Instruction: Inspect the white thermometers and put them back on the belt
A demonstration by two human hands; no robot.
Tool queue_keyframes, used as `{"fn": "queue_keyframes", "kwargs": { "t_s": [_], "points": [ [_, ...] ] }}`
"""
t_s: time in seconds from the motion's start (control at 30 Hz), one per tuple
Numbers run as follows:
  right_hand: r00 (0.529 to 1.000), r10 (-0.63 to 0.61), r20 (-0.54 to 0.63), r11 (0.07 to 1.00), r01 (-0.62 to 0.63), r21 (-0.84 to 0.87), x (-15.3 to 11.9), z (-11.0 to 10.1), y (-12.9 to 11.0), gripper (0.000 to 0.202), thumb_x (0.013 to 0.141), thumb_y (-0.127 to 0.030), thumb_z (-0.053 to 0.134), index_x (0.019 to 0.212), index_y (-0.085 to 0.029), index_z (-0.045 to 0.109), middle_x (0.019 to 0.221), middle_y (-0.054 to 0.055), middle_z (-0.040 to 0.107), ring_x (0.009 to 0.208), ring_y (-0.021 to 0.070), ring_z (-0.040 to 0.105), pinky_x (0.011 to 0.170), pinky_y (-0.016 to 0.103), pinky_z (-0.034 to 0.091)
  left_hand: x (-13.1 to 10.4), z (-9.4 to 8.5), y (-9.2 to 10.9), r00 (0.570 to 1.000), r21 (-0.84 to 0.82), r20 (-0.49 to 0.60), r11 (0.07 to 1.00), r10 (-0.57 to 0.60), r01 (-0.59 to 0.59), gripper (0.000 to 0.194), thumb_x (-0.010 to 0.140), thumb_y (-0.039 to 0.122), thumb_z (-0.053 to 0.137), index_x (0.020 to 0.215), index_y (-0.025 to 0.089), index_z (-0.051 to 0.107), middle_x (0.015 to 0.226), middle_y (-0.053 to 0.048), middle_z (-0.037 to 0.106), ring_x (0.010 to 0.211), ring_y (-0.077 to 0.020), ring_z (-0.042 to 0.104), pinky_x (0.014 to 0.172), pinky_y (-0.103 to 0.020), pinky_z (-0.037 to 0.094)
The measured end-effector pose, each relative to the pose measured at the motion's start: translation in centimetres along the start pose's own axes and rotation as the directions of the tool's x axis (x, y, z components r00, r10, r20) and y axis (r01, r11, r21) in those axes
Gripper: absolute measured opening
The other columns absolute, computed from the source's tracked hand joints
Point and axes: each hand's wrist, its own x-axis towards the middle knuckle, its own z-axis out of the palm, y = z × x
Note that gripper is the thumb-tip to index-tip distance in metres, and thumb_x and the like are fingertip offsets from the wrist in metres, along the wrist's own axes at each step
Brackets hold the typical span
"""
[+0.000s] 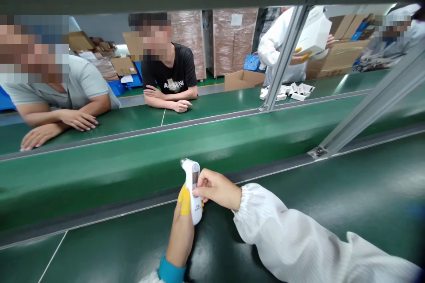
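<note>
A white ear thermometer [196,212] with a small grey screen and a clear-capped probe tip stands nearly upright above the green bench edge. My left hand [184,201], with yellow finger covers, is wrapped round its body from the left and behind; some of those fingers are hidden. A teal cuff sits at that wrist. My right hand [217,188] comes in from the right in a white sleeve [282,225]. Its fingers are curled, with thumb and fingertips at the thermometer's front near the screen. Whether anything small is between them cannot be made out.
A green conveyor belt [133,150] runs across beyond my bench [116,252]. Metal posts [288,57] rise at the right. Two people lean on the far bench; another in white holds a white box [314,33] over small white cartons [297,93]. Wrapped pallets [232,44] stand behind.
</note>
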Motion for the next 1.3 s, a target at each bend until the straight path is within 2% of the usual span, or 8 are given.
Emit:
{"fn": "queue_keyframes", "kwargs": {
  "t_s": [0.27,0.5,0.73,0.8,0.9,1.07,1.2,1.3],
  "points": [
    [0.999,0.007,0.052,0.999,-0.01,0.052,-0.1,-0.2,-0.5,0.021,0.076,-0.023,0.069,0.077,-0.018,0.049,0.061,-0.007,0.058,0.056,0.0088,0.059,0.059,0.023,0.05,0.1,0.2,0.5,1.0,-0.016,-0.007,1.0,-0.015,0.015,0.047,0.079,0.049,0.068,0.119,0.024,0.061,0.111,-0.004,0.065,0.102,-0.0203,0.057,0.09,-0.031,0.043],
    [0.996,-0.089,-0.017,0.994,0.088,-0.057,-0.3,0.2,-0.2,0.03,0.068,-0.027,0.078,0.076,-0.019,0.05,0.064,-0.007,0.052,0.061,0.0088,0.051,0.058,0.022,0.043,0.0,0.3,0.5,1.0,-0.015,-0.017,1.0,-0.002,0.002,0.048,0.085,0.049,0.061,0.127,0.026,0.057,0.125,-0.005,0.062,0.118,-0.0241,0.053,0.098,-0.033,0.04],
    [0.995,-0.102,-0.006,0.989,0.101,-0.112,-0.5,0.3,-0.5,0.005,0.083,-0.018,0.057,0.08,-0.019,0.054,0.073,-0.002,0.059,0.066,0.0114,0.06,0.066,0.026,0.05,0.1,-0.3,-0.1,0.994,0.097,-0.076,0.993,0.073,-0.065,0.049,0.088,0.051,0.056,0.133,0.031,0.052,0.134,-0.003,0.057,0.125,-0.0238,0.05,0.105,-0.034,0.037],
    [0.978,-0.208,-0.006,0.94,0.198,-0.278,-1.1,0.7,-0.9,0.005,0.083,-0.016,0.056,0.079,-0.019,0.055,0.079,-0.001,0.059,0.07,0.0116,0.059,0.069,0.025,0.048,-0.1,-0.2,0.3,0.984,0.176,-0.131,0.979,0.124,-0.1,0.049,0.088,0.051,0.055,0.133,0.033,0.052,0.138,-0.002,0.054,0.132,-0.0232,0.044,0.11,-0.033,0.032],
    [0.935,-0.353,-0.005,0.779,0.292,-0.555,-1.8,1.6,-1.3,0.009,0.081,-0.013,0.054,0.075,-0.019,0.054,0.08,-0.001,0.057,0.07,0.0109,0.056,0.069,0.024,0.045,-0.7,0.2,1.3,0.964,0.292,-0.192,0.949,0.181,-0.12,0.048,0.089,0.053,0.053,0.133,0.033,0.054,0.141,-0.002,0.051,0.137,-0.0234,0.037,0.115,-0.033,0.026],
    [0.924,-0.381,-0.015,0.552,0.214,-0.806,-1.0,1.8,-1.4,0.01,0.08,-0.012,0.051,0.074,-0.02,0.05,0.078,-0.001,0.057,0.07,0.0115,0.055,0.067,0.022,0.041,-0.7,0.6,1.7,0.962,0.326,-0.188,0.936,0.199,-0.13,0.048,0.088,0.056,0.053,0.128,0.031,0.058,0.14,-0.003,0.052,0.136,-0.0233,0.039,0.114,-0.031,0.024],
    [0.909,-0.395,-0.131,0.475,0.08,-0.876,-0.3,-1.2,-2.5,0.011,0.078,-0.011,0.045,0.075,-0.019,0.051,0.081,0.005,0.059,0.076,0.0174,0.056,0.071,0.028,0.04,0.1,0.2,1.1,0.984,0.105,-0.174,0.994,0.046,-0.028,0.051,0.086,0.055,0.056,0.132,0.033,0.051,0.12,-0.002,0.061,0.1,-0.0176,0.059,0.085,-0.028,0.046],
    [0.917,-0.387,-0.099,0.426,0.082,-0.901,-1.9,-2.1,-2.0,0.011,0.075,-0.01,0.045,0.075,-0.019,0.053,0.079,0.008,0.061,0.073,0.0203,0.057,0.068,0.031,0.04,1.3,-1.2,1.6,0.979,-0.004,-0.202,1.0,0.003,-0.004,0.057,0.077,0.056,0.063,0.126,0.027,0.052,0.093,-0.001,0.063,0.071,-0.0124,0.056,0.066,-0.024,0.046]
  ]
}}
